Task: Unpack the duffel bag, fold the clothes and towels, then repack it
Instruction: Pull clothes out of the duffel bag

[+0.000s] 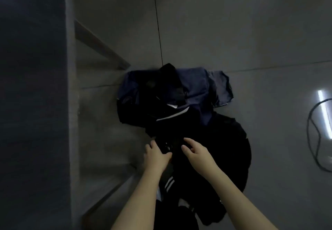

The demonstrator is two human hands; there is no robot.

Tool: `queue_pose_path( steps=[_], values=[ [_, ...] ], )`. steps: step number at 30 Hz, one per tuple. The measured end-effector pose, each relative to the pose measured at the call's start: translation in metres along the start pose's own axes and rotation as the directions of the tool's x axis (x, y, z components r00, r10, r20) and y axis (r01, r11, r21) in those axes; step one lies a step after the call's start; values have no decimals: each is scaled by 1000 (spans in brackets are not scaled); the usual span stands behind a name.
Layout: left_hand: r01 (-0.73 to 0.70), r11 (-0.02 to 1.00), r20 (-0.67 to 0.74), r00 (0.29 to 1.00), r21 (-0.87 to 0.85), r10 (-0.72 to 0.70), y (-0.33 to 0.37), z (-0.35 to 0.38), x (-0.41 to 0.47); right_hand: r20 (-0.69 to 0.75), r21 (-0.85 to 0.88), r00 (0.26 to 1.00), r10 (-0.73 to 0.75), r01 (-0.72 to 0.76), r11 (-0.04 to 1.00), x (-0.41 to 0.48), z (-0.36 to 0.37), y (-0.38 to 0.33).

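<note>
A black duffel bag (224, 150) lies on the grey tiled floor, dark and hard to make out. Past it lies a heap of dark clothes: a navy garment (195, 84) and a black one with white stripes (172, 115). My left hand (156, 158) rests on the bag's near left part, fingers curled at a small metal ring or buckle (168, 147); whether it grips it I cannot tell. My right hand (195, 153) hovers just to the right over the black fabric, fingers relaxed and spread. Black trousers with white stripes (169, 184) show below my arms.
A grey wall or furniture side (32, 104) fills the left, with angled wooden legs (100, 46) beside it. A thin black cable (312, 134) loops on the floor at the right, near a bright light reflection (323, 107).
</note>
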State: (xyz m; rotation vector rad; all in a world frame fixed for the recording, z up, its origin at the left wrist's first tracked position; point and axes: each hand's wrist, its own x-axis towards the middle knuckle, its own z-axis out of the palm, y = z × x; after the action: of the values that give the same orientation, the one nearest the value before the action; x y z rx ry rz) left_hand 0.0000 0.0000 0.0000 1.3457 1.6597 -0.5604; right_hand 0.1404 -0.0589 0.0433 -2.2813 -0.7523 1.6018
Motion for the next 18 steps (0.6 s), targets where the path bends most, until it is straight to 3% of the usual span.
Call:
queue_pose_path(
  steps=[4, 8, 14, 18],
  values=[
    [-64, 993, -24, 997, 98, 66, -9, 29, 21, 8, 20, 1000, 29, -29, 999, 25, 16, 20],
    [-134, 966, -162, 972, 222, 172, -24, 53, 40, -20, 45, 1000, 12, -11, 999, 36, 26, 37],
    [-162, 977, -200, 962, 137, 188, -24, 52, 38, -29, 69, 999, -38, 40, 997, 29, 20, 46],
    [-123, 992, -203, 971, 28, 126, -12, 31, 6, -36, 98, 998, -58, 61, 993, 7, 10, 40]
  ],
)
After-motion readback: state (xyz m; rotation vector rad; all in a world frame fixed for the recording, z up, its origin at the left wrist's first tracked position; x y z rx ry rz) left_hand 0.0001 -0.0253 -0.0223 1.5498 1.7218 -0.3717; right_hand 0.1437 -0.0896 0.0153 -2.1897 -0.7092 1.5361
